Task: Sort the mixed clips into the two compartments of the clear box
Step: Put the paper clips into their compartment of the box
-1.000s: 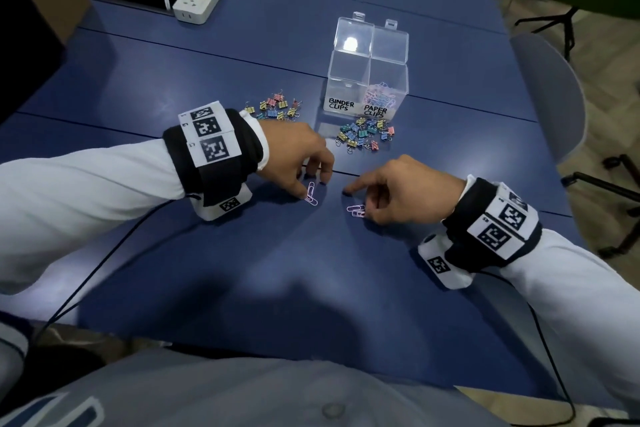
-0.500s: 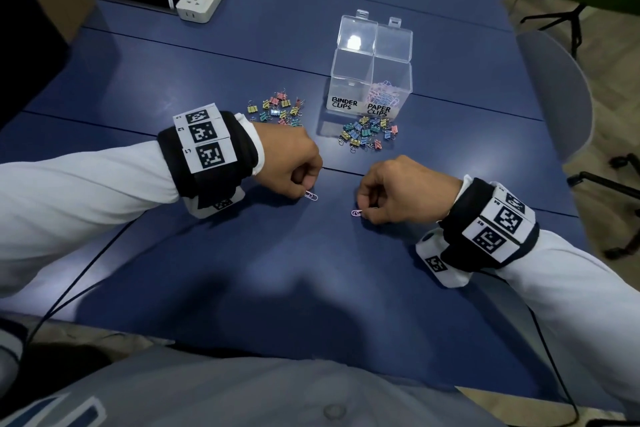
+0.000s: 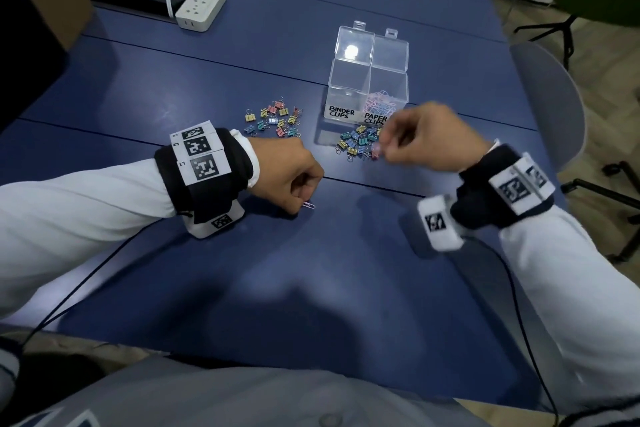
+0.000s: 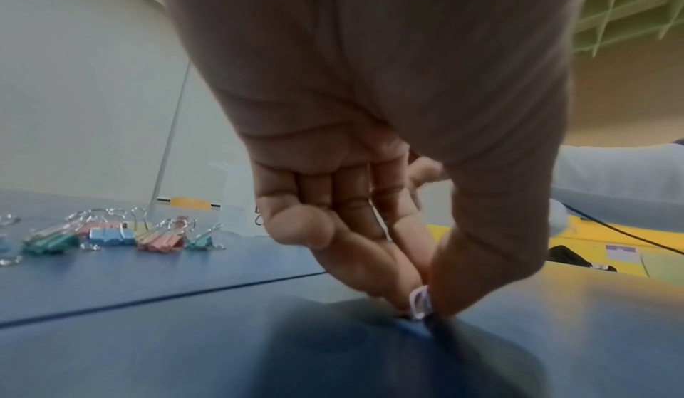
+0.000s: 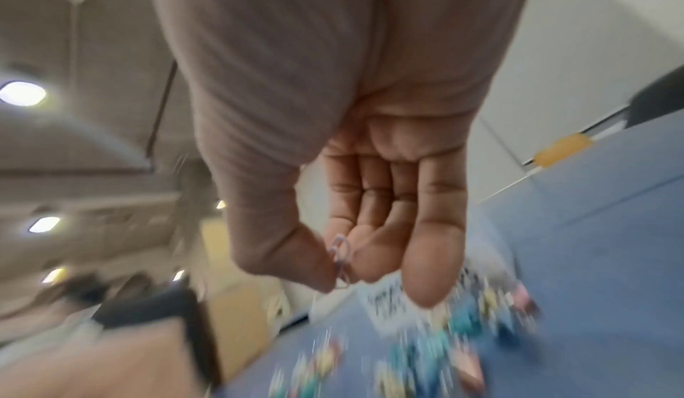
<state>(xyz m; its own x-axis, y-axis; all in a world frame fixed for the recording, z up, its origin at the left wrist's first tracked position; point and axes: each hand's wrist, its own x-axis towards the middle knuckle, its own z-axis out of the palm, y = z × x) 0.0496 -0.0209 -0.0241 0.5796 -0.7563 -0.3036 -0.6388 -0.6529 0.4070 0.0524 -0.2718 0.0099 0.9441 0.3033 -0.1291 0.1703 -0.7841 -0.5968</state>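
Low on the blue surface (image 3: 311, 288), a pale paper clip (image 4: 420, 302) is pinched between thumb and fingertips of the left hand (image 3: 287, 177), its tip touching the surface. Another paper clip (image 5: 342, 258) is pinched by the right hand (image 3: 426, 142), held above the near pile of binder clips (image 3: 358, 142) in front of the clear box (image 3: 369, 80). Paper clips are seen in the box's right compartment, labelled for them; the left one cannot be judged. A second pile (image 3: 273, 120) lies left of the box.
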